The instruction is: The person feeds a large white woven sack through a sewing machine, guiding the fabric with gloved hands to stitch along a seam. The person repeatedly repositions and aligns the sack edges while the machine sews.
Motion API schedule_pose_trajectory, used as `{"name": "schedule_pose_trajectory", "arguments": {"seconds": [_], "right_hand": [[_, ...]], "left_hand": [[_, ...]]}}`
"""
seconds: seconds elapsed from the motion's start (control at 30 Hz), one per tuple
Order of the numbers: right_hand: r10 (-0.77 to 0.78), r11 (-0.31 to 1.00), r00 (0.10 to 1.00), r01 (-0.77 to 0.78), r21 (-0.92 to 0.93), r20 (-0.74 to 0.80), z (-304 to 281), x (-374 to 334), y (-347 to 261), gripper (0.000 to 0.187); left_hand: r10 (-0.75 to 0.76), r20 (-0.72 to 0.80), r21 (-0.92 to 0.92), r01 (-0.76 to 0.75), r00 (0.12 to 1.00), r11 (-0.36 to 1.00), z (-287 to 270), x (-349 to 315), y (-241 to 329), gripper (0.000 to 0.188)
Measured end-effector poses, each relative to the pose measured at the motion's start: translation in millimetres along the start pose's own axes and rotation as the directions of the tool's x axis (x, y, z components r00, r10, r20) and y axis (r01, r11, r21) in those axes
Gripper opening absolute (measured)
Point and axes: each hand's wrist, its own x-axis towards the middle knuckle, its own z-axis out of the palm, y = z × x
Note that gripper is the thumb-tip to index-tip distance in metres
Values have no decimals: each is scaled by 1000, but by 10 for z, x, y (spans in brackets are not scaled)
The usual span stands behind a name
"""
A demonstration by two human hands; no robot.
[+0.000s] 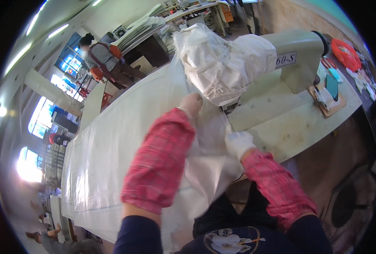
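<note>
A large white woven plastic sheet spreads over the left side of the table and hangs in folds toward my lap. Its edge runs up to the sewing machine, whose head is wrapped in ragged white cloth. My left hand, in a pale glove, is closed on the sheet just left of the needle area. Nearer to me, my right hand, in a white glove, pinches the sheet's edge below the machine's foot. The needle itself is hidden. Red checked sleeve covers reach up both forearms.
On the table's right lie red-handled scissors, a teal phone-like slab and a small brown board. A red plastic bag sits behind them. A co-worker stands at the far left, near stacked sheets.
</note>
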Motion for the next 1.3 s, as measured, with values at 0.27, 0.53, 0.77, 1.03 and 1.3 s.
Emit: {"name": "schedule_pose_trajectory", "arguments": {"seconds": [0.27,0.53,0.77,1.03,1.3], "right_hand": [[114,991,991,-108,78,-68,-70,506,-18,49],[-441,241,848,428,871,-295,-533,-397,-127,41],[-960,124,139,989,76,-244,-736,-1787,-1087,17],[-660,433,-94,764,-479,-746,-1812,-1522,-670,21],[-678,373,256,928,-22,-689,-927,-1883,-517,37]], "left_hand": [[87,682,8,-126,726,992,-1165,-1211,-543,38],[328,268,446,-419,906,791,-1752,-1827,267,16],[108,950,110,-639,292,762,-2398,-3624,2234,26],[509,742,-588,60,435,806,-2364,-3439,2502,43],[-485,627,690,-147,609,709,-1679,-3656,244,51]]}}
